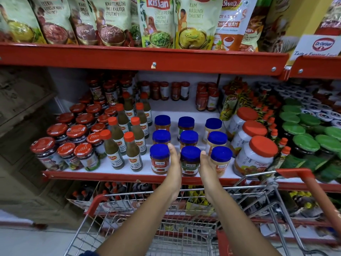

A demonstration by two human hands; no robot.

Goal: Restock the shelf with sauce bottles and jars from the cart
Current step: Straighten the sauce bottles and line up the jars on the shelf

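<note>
Both my hands flank the front middle blue-lidded jar (190, 159) on the white shelf (110, 166). My left hand (174, 159) lies flat against the jar's left side, between it and the left front jar (160, 159). My right hand (206, 163) presses its right side, next to the pale right front jar (221, 160). The jar stands upright on the shelf at its front edge. Behind it run three rows of blue-lidded jars (188, 138). The wire cart (184, 228) stands below my arms; its basket looks mostly bare.
Green chilli sauce bottles (132, 154) and red-lidded jars (86, 156) stand to the left. Big red-lidded jam jars (256, 156) and green-lidded jars (306, 143) fill the right. Chutney pouches (158, 23) sit on the red shelf above. The cart's red handle (313, 185) is at right.
</note>
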